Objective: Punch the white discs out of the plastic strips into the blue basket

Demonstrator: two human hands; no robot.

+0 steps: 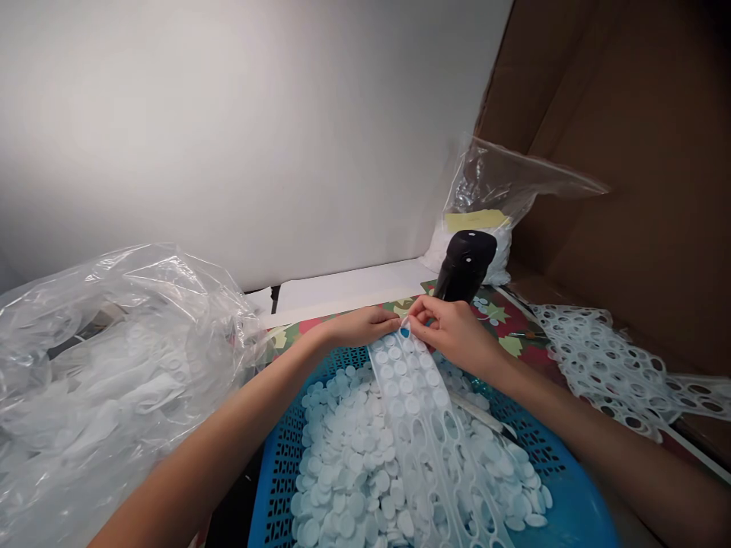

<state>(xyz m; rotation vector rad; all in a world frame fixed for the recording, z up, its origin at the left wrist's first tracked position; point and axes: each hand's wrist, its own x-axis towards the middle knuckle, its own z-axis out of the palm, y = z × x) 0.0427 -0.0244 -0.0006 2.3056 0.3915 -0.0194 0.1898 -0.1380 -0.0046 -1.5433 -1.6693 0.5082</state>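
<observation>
Clear plastic bag (114, 380) bunched at left, something white inside, can't tell what. Blue plastic basket (571, 510) centre, heaped with loose white discs (348, 464). White perforated strip (411, 396) hangs down over the heap, discs still stuck on its upper part, empty holes lower down. Left hand (365, 327) and right hand (451, 331) both closed, pinching the strip's top end above the basket's far rim. Black cylinder (465, 266) just behind them on holly-print paper (508, 320). Behind that, clear bag (514, 179) holding white stuff, yellow label. Far right, punched white sheet (605, 365) beside cardboard (628, 152).
</observation>
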